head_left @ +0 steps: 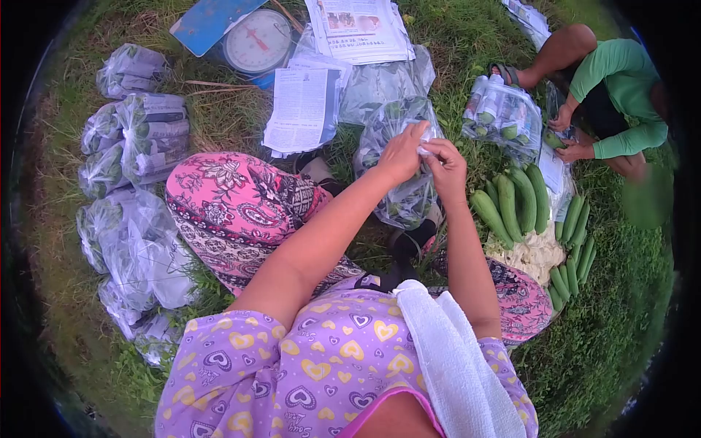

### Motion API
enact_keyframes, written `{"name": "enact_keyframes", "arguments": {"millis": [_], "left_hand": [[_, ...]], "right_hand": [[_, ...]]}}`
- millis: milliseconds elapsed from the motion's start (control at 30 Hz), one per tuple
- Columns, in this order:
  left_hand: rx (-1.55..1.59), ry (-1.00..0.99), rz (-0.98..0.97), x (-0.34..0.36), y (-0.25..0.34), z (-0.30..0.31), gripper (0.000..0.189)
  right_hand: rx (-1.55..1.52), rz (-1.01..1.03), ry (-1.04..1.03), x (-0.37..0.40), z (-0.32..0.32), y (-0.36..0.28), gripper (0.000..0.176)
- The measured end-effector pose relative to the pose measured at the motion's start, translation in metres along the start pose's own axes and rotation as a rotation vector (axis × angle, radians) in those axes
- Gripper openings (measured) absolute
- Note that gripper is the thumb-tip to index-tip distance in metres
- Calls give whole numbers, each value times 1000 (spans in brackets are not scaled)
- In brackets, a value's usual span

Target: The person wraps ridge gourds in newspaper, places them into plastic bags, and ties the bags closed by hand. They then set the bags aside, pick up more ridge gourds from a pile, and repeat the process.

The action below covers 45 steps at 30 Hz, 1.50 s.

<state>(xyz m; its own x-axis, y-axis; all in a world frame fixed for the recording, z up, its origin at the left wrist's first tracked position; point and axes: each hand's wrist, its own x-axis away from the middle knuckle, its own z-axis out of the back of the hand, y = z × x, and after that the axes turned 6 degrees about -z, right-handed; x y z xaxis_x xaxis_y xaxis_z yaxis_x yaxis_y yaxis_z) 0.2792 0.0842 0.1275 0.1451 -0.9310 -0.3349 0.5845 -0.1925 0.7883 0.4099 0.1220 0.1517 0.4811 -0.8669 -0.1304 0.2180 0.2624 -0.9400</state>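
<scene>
In the head view, a clear plastic bag (400, 209) stands at the centre of the frame, thin, shiny and creased, its rounded sides bulging over dark green shapes. Your right hand (447, 168) is narrowed to a pinch on a white twist of plastic at the bag's gathered top, while your left hand (398, 155) meets it there with fingers drawn close together; you cannot tell how firmly the left one grips, since its fingertips overlap the plastic. Just above the bag, flat translucent plastic (369, 89) lies in wrinkled layers, with matt, printed newspaper sheets (298, 109) stacked beside it. At the upper left you have a scale (257, 41) with a round dial, next to a smooth blue board (213, 23). Down the left side runs a row of glossy packed bags (155, 139), lumpy, some showing newsprint through the film. To the right of centre, long, smooth, slightly curved green vegetables (517, 201) rest on a crumpled cream sheet (537, 254), with slimmer green ones (574, 255) beside them. At the upper right, a person in a green long-sleeved top (621, 80) holds a green vegetable near another filled bag (504, 113). A nubby white towel (456, 358) hangs over your purple heart-print shirt (314, 369), above coarse grass (606, 350).
</scene>
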Motion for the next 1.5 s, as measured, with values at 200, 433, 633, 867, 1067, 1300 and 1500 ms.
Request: {"name": "enact_keyframes", "arguments": {"millis": [200,433,633,867,1067,1300,1500], "left_hand": [[62,-235,-12,3,-11,8,61],[43,-288,-111,3,-3,16,62],[131,-166,68,1,-14,7,43],[161,-134,92,4,-3,14,42],[286,-170,130,-1,-5,20,43],[611,-175,152,-3,-22,10,41],[592,-219,148,-6,-30,3,42]], "right_hand": [[78,-202,-49,-5,2,-1,40],[172,-399,-102,-22,4,1,50],[-239,-604,-257,-27,9,-16,57],[-154,-607,-172,-29,14,-37,36],[117,-370,-113,-47,19,-14,11],[627,314,90,-15,5,-64,8],[529,445,-42,37,-21,-87,13]]}}
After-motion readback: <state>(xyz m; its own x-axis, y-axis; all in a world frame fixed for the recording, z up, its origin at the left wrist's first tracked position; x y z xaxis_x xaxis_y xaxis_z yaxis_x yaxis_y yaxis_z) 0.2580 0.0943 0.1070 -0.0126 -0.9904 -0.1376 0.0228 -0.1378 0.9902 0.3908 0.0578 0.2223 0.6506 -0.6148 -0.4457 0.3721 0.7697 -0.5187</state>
